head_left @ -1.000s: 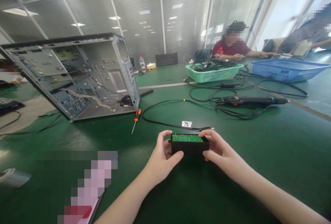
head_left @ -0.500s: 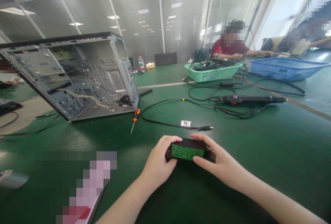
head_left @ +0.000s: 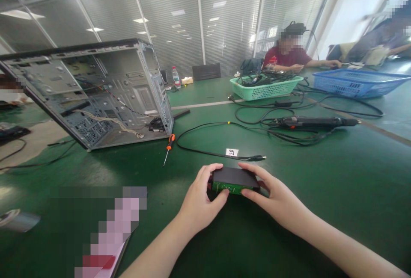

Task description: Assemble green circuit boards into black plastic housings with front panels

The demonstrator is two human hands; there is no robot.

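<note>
A black box-shaped part with a green circuit board on its near side is held between both hands. My left hand grips its left end, thumb on the board's edge. Around the right end curls my right hand, its thumb at the lower near edge. Just beyond lie a paper label marked 28 and a cable end with a plug. An orange-handled screwdriver rests farther left, beside an open metal computer case.
A black electric screwdriver with looped cables lies at the right. Behind it stand a green basket of cables and a blue basket. A pixelated pink item is at the lower left. People sit across the green table.
The black part has tilted, so more of its black top and less of the green board shows. My left thumb has moved up onto the board's edge.
</note>
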